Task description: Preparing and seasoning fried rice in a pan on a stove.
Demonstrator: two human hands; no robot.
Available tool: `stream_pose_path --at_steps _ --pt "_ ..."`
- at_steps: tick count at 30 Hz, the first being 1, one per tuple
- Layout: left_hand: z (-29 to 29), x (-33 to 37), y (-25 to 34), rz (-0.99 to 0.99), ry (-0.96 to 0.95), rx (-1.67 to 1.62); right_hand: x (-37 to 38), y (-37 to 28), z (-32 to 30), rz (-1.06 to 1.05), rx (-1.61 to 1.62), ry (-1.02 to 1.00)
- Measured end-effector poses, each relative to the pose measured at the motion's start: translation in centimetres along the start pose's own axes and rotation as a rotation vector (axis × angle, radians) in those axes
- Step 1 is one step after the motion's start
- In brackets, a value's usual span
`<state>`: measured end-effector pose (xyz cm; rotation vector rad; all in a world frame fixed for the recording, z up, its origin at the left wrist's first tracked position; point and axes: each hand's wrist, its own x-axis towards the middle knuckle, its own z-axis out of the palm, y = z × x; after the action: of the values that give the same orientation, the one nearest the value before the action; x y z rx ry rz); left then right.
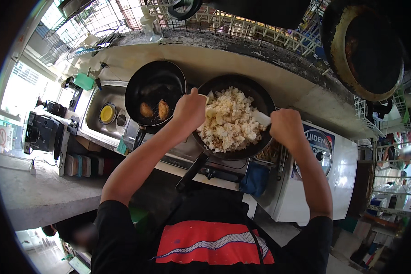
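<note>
Sunny, busy kitchen: wire racks run along the back, and a dark hanging pan is up at the right. On the left is a metal sink with a yellow bowl in it. Next to it, a small black pan has two brown fried pieces inside. The left arm hides some of that pan's edge. On the right, a round glass lid lies on a white top, partly behind the right arm. A blue cloth hangs at the stove's front.

Both arms reach forward. The rice sits heaped in a big black pan between the hands. The left hand is curled up at the pan's left side; I can't tell what it holds. The right hand is closed tight around a white flat tool, whose end touches the rice.
</note>
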<state>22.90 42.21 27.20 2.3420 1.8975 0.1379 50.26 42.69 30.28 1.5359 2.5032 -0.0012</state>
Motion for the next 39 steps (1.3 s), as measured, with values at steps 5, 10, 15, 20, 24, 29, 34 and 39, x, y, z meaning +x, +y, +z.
stream_pose_path --at_steps 5,10,15,20,24,29,34,39 --pt "3.2 1.2 -0.1 0.034 -0.139 0.006 0.8 0.0 4.0 0.132 0.089 -0.201" --pt "5.8 1.9 0.0 -0.054 -0.17 -0.254 1.4 -2.7 8.8 0.345 0.448 -0.2" --pt "7.8 1.9 -0.6 -0.014 -0.025 -0.382 2.3 -3.4 12.3 0.3 0.617 -0.102" --pt "7.4 1.5 -1.2 -0.002 0.007 -0.403 2.8 -3.5 11.9 0.272 0.776 -0.064" --pt "6.2 1.9 -1.4 -0.039 0.0 -0.454 2.5 -3.0 10.5 0.306 0.995 -0.091" --pt "3.7 2.8 -1.0 -0.003 0.06 -0.463 2.1 -2.7 8.9 0.298 1.082 -0.08" --pt "2.4 3.0 -1.3 0.009 0.04 -0.459 1.8 -2.5 5.7 0.237 0.981 -0.061" --pt "0.4 2.9 -0.4 0.045 0.123 -0.461 1.9 -1.1 2.9 0.253 0.884 -0.046"
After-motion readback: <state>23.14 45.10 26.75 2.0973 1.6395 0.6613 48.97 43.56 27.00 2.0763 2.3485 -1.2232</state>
